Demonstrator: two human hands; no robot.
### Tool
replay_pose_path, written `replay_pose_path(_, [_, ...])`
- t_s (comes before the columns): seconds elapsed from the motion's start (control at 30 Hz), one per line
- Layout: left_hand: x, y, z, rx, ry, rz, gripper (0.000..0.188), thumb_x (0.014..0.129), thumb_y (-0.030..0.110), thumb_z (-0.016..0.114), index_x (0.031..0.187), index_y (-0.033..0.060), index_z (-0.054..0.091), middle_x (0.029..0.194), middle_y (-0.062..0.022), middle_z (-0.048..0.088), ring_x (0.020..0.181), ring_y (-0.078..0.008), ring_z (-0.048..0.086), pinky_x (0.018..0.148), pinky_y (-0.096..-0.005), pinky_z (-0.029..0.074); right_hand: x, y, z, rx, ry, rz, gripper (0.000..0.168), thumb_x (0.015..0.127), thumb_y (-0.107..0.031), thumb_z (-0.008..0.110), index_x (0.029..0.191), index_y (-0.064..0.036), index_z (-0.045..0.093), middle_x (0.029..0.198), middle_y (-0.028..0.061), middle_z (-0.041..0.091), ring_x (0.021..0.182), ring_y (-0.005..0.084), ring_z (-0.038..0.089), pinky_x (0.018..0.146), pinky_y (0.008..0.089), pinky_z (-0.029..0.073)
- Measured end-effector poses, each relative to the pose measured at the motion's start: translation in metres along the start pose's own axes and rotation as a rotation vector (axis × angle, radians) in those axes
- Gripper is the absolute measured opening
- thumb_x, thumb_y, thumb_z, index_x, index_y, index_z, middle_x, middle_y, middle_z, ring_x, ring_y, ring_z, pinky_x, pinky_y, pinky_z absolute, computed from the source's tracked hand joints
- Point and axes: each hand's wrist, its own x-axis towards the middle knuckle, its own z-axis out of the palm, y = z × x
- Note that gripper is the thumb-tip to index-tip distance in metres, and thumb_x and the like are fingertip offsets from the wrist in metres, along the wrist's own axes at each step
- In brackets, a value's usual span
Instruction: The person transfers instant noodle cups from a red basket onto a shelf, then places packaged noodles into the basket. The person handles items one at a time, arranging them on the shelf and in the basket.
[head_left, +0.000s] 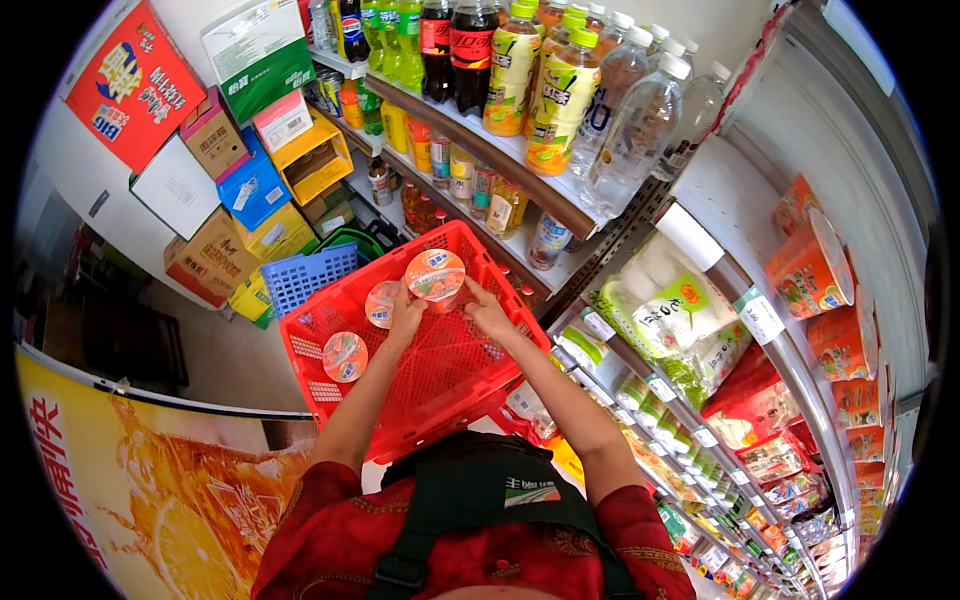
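Observation:
Between both hands is an orange instant noodle cup (435, 276) with a printed round lid, held above a red plastic basket (420, 405). My left hand (406, 313) grips its near left side, fingers partly hidden by the cup. On its right side, my right hand (487, 311) has its fingers at the cup's edge. Inside the basket, another noodle cup (381, 304) stands just left of my left hand. A third cup (345, 356) sits nearer the basket's left wall. The basket's right part shows its bare latticed floor.
Beyond the basket, shelves hold bottled tea (562, 105), cola (472, 60) and water (637, 120). A blue basket (311, 277) touches the left side, near stacked cartons (255, 180). Shelves at right carry bagged noodles (667, 300) and large noodle tubs (810, 270). A drink-printed counter panel (172, 510) stands lower left.

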Motion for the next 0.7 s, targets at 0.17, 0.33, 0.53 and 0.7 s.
replay_pose_path(0.17, [-0.022,0.077,0.039,-0.197,-0.003,-0.036,0.058,0.081,0.010,0.047,0.138,0.0037,0.039,0.131,-0.0084,0.049,0.121,-0.0202,0.046,0.102,-0.0344,0.037,-0.074,-0.083,0.000,-0.343,0.276,-0.528,0.058,0.078,0.000,0.062,0.134,-0.002,0.046,0.119,0.0198,0.050,0.114,0.0328,0.051,0.095,0.0386,0.044])
replay_pose_path(0.33, [-0.057,0.171,0.099,-0.247,-0.164,0.292,0.053,0.087,0.020,0.059,0.133,0.0005,0.039,0.131,-0.0127,0.049,0.120,-0.0223,0.050,0.102,-0.0380,0.040,-0.152,-0.143,-0.013,-0.553,0.537,-0.838,0.058,0.070,-0.003,0.075,0.121,-0.004,0.047,0.129,0.0243,0.045,0.116,0.0406,0.048,0.094,0.0458,0.042])
replay_pose_path(0.53, [-0.073,0.238,0.165,-0.232,-0.590,0.547,0.088,0.076,0.029,0.073,0.140,0.0009,0.019,0.138,-0.0164,0.037,0.128,-0.0268,0.042,0.107,-0.0421,0.035,-0.237,-0.198,-0.068,-0.792,0.757,-1.108,0.084,0.062,-0.016,0.082,0.133,0.000,0.040,0.116,0.0208,0.051,0.098,0.0321,0.052,0.081,0.0428,0.042])
replay_pose_path(0.7, [-0.061,0.301,0.223,-0.262,-0.697,0.685,0.120,0.066,0.037,0.084,0.146,0.0013,0.003,0.145,-0.0195,0.027,0.134,-0.0306,0.035,0.111,-0.0455,0.030,-0.285,-0.246,-0.100,-1.004,0.855,-1.177,0.095,0.073,-0.034,0.079,0.147,-0.010,0.025,0.126,0.0300,0.047,0.100,0.0361,0.052,0.074,0.0440,0.045])
